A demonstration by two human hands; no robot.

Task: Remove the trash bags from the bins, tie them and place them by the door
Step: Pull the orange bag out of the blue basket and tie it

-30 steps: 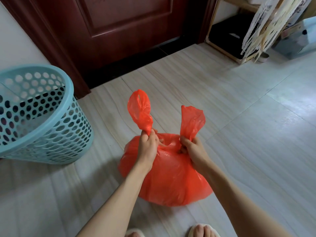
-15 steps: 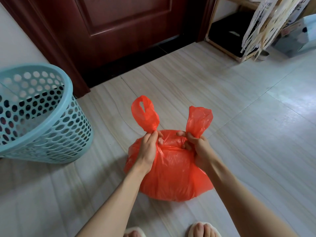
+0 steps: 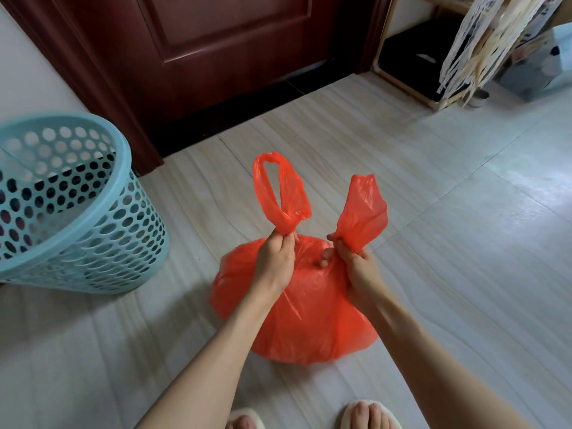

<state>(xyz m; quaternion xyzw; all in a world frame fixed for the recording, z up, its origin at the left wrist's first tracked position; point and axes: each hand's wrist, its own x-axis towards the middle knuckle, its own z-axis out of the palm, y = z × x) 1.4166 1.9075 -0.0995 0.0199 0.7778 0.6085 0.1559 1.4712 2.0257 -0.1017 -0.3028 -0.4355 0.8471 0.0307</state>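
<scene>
— What have you got, starting from the left?

— The blue perforated bin (image 3: pixel 71 205) stands at the left, well apart from the red trash bag (image 3: pixel 297 311), which sits on the tiled floor (image 3: pixel 448 243) in front of the dark door (image 3: pixel 232 57).

— And the hands?

— My left hand (image 3: pixel 275 261) pinches the base of the left handle loop (image 3: pixel 280 193); my right hand (image 3: pixel 356 267) is clenched round the base of the right handle flap (image 3: pixel 362 212).

— How will it handle?

— I judge the film thin, soft and slippery, easy to tear if yanked. The body bulges full, probably light. I'd hold low on the handles, near the mouth, cross them and knot.
</scene>
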